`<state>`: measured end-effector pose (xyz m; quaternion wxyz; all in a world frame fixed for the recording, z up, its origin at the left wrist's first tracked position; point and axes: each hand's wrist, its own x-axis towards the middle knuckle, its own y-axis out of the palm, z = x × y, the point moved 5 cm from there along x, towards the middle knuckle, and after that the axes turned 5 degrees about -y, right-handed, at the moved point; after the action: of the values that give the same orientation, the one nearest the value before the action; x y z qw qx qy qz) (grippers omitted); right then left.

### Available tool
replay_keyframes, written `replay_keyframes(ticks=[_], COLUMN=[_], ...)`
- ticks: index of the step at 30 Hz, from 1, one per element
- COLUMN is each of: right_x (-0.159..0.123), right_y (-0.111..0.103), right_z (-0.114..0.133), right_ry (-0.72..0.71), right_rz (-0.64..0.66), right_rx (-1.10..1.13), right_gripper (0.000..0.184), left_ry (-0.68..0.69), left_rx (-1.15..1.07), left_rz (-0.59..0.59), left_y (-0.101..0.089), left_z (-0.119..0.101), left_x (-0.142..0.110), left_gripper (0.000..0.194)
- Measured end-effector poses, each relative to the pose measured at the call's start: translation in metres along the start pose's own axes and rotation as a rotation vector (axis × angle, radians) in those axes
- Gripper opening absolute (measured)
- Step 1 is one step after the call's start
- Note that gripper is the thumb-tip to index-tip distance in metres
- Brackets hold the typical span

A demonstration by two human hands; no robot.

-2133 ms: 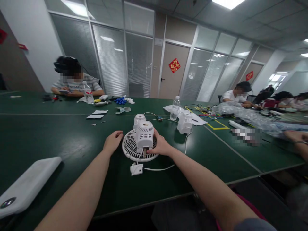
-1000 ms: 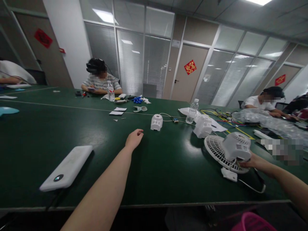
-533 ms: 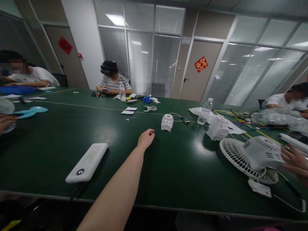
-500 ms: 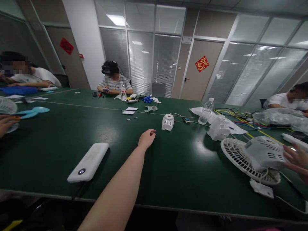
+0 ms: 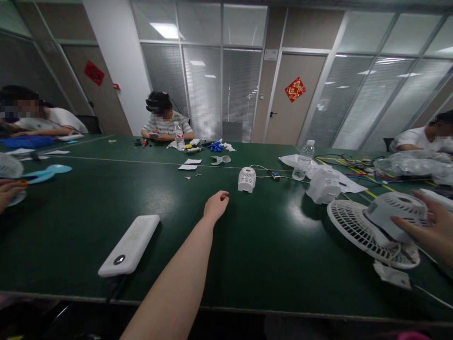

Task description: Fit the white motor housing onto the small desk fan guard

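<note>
My left hand (image 5: 216,205) rests on the green table with its fingers curled in and nothing visible in them. Just beyond it stands a small white vented housing (image 5: 247,180). At the right edge my right hand (image 5: 433,224) grips a white fan motor housing (image 5: 396,215), its thumb across the near side and its fingers behind. That housing sits over a round white fan grille (image 5: 348,226) lying on the table. A small white box on a cable (image 5: 392,275) lies against the grille's near edge.
A white power bank (image 5: 130,245) lies near the front edge. Another white housing (image 5: 323,185), a water bottle (image 5: 304,160) and cables (image 5: 357,166) are on the right. A co-worker's hand (image 5: 9,189) shows at far left beside a light-blue fan blade (image 5: 53,171). Other people sit around the table.
My right hand has moved further over the fan motor housing, its thumb now across the near side. The housing has tilted a little. My left hand stays in place.
</note>
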<state>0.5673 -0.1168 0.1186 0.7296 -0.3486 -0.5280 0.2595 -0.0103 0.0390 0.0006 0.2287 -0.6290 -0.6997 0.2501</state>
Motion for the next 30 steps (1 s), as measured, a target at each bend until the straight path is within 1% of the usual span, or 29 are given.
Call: replay_keyframes(ticks=[3, 8, 11, 13, 15, 18, 20, 22, 23, 25, 28, 30], right_x=[0.004, 0.021, 0.035, 0.045, 0.053, 0.065, 0.076, 0.088, 0.096, 0.111, 0.128, 0.133], right_y=[-0.003, -0.004, -0.007, -0.012, -0.02, -0.029, -0.027, -0.016, -0.007, 0.014, 0.048, 0.066], right_z=[0.007, 0.02, 0.022, 0.025, 0.035, 0.066, 0.094, 0.12, 0.13, 0.144, 0.15, 0.149], right_ry=[-0.016, -0.087, -0.07, -0.037, -0.045, -0.142, -0.251, -0.338, -0.36, -0.331, -0.231, -0.187], right_rz=[0.043, 0.082, 0.078, 0.021, -0.093, -0.263, -0.308, -0.291, -0.267, -0.199, -0.104, -0.07], right_rx=[-0.009, -0.112, -0.167, -0.177, -0.153, -0.07, -0.008, 0.044, 0.061, 0.07, 0.065, 0.061], right_gripper=[0.087, 0.088, 0.083, 0.081, 0.081, 0.084, 0.083, 0.081, 0.08, 0.077, 0.074, 0.072], left_ry=[0.0, -0.003, -0.004, -0.006, -0.007, -0.006, -0.006, -0.007, -0.008, -0.01, -0.014, -0.017], left_rx=[0.001, 0.006, 0.011, 0.013, 0.017, 0.023, 0.025, 0.024, 0.022, 0.019, 0.016, 0.014], left_rz=[0.0, -0.002, 0.001, 0.005, 0.006, 0.005, 0.006, 0.009, 0.011, 0.014, 0.015, 0.014], left_y=[0.0, 0.0, 0.001, 0.002, 0.002, 0.001, 0.001, 0.0, 0.0, 0.0, -0.001, -0.001], left_z=[0.0, -0.001, -0.001, 0.0, 0.0, -0.001, -0.002, -0.002, -0.003, -0.003, -0.004, -0.004], left_x=[0.0, 0.001, 0.002, 0.003, 0.003, 0.004, 0.003, 0.003, 0.003, 0.002, 0.002, 0.002], left_gripper=[0.03, 0.029, 0.03, 0.03, 0.03, 0.029, 0.028, 0.029, 0.029, 0.029, 0.029, 0.028])
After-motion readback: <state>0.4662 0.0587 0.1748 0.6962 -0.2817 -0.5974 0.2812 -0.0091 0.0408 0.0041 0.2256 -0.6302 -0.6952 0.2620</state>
